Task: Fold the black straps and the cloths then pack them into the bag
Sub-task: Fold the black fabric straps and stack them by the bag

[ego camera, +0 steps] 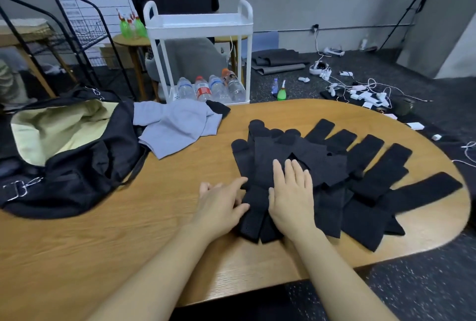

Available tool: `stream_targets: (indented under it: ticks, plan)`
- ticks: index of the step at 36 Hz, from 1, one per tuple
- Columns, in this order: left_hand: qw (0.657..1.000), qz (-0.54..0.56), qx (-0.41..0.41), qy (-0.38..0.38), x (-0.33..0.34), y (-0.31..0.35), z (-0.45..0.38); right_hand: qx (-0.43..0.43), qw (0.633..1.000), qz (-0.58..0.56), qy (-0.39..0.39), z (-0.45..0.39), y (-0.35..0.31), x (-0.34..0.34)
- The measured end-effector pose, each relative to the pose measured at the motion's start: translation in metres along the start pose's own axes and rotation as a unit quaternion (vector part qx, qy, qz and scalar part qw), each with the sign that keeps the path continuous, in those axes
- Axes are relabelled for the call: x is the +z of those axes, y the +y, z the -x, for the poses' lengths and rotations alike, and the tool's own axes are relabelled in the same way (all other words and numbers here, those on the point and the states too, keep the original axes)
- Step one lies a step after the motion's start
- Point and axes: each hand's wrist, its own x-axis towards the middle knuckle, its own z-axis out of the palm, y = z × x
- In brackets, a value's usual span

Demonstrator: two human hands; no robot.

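The right hand lies flat, its fingers straight and released, pressing down on the near-left part of a fanned pile of black fabric straps; it grasps nothing. Just to its left the left hand rests at the pile's left edge, the index finger stretched out to touch the strap fabric and the thumb lying against it, while the remaining fingers are loosely bent; whether they pinch an edge I cannot tell, but it reads as open contact rather than a grip. The straps directly under the two hands run near to far, their near ends just beyond the wrists, so the far rounded ends lie straight ahead of the fingertips; a fold would likely bring one end over the other along that axis. The other straps spread out to the right like a fan, their long axes tilting toward the far right, nearer the right hand. All rest on the oval wooden table. To the far left lies a crumpled light grey cloth, not yet folded, and at the left edge the open black bag with a pale yellow lining, well apart from the straps and nearer the left hand.
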Motion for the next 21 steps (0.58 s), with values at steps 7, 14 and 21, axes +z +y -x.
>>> stream_targets:
  ticks: [7, 14, 21]
  plan:
    - [0.994, 0.086, -0.014, 0.067, 0.007, -0.02, 0.01, -0.028, 0.999, 0.008, -0.012, 0.0, 0.0, 0.014]
    - [0.994, 0.077, -0.03, 0.078, 0.006, -0.049, 0.044, -0.071, 0.995, 0.055, -0.032, -0.002, 0.001, 0.022]
    - [0.994, 0.043, -0.049, 0.084, 0.0, -0.067, 0.081, -0.074, 0.992, 0.076, -0.069, -0.003, 0.002, 0.02]
